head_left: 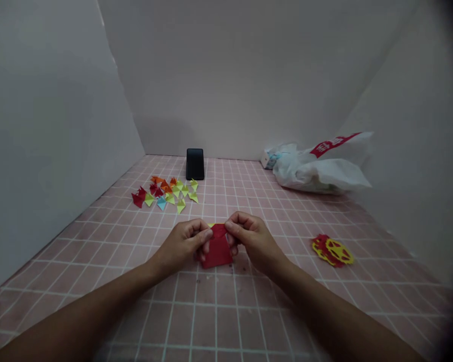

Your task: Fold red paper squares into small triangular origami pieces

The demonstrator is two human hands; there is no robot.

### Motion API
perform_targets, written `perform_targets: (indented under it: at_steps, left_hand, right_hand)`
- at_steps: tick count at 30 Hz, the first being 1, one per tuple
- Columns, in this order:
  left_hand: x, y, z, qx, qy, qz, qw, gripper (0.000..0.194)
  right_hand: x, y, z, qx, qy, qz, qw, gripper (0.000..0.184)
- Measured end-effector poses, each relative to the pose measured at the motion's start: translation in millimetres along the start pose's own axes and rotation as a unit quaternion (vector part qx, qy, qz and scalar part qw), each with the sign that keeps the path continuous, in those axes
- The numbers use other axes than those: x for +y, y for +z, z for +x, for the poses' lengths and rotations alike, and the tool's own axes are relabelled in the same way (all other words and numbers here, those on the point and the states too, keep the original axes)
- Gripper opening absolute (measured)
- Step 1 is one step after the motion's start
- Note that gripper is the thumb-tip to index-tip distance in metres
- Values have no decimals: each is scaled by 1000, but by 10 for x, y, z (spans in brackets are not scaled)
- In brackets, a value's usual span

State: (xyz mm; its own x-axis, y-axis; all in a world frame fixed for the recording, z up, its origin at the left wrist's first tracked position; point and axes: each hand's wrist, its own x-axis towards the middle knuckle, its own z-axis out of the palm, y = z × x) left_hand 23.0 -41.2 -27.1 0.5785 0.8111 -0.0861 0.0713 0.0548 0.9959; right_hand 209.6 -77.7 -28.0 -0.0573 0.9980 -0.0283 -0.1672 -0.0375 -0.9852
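Note:
A sheet of red paper is held up between my two hands, just above the pink tiled surface. Its top edge shows a fold, and a bit of yellow peeks out at the top left. My left hand pinches the upper left corner between thumb and fingers. On the other side, my right hand grips the upper right corner the same way. Fingers behind the sheet are partly hidden by it.
Several small folded paper figures in red, orange, yellow and blue lie at the back left. Behind them is a black phone. A white plastic bag rests at the back right. Red and yellow paper cutouts lie to the right.

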Motion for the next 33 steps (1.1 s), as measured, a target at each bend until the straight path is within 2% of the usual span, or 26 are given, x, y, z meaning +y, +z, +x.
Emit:
perform_targets:
  at_steps: [3,10,18,28,33]
  left_hand:
    - [-15,-27,15,-3,-10,-13,1000,34]
    - [-2,-13,11,-4,-1,18,1000,25]
    - [14,29,-11,23,-11,-13,1000,27]
    - [-27,44,15,1,-15,-42,999,26]
    - [-35,24,18,7,-30,-27,999,25]
  right_hand:
    - [24,6,-1,0,14,21,1000,29]
    - [107,79,-45,-7,31,-2,1000,28]
    - [104,119,-44,-67,51,41,996,22]
    - [92,164,-41,-26,77,39,996,14]
    - [106,155,-53,-43,75,61,994,19]
